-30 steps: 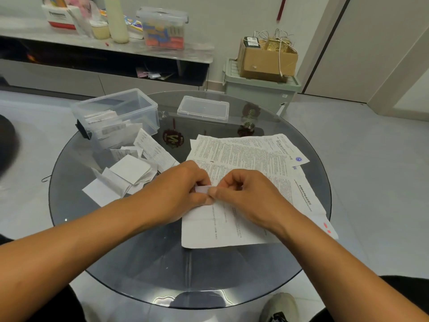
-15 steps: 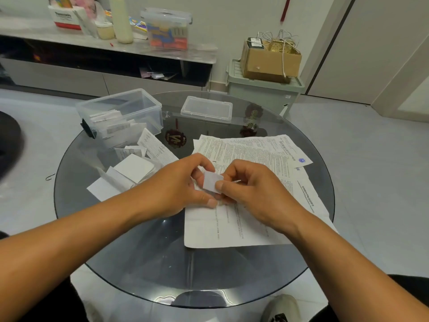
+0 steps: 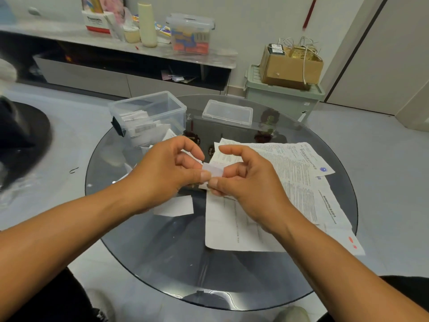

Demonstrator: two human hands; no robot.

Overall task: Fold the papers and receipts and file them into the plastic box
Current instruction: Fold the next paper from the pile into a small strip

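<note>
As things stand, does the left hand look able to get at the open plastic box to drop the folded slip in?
Probably yes. The plastic box stands lidless just beyond the left hand, with nothing between them. Both the left hand and the right hand pinch the folded slip, so the right would need to release first.

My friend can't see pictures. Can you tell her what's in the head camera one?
Two hands, the left hand and right hand, pinch a small folded slip of paper above a round glass table. Printed sheets lie under the right hand, and an open clear plastic box holding folded receipts stands at the far left beside its lid.
</note>
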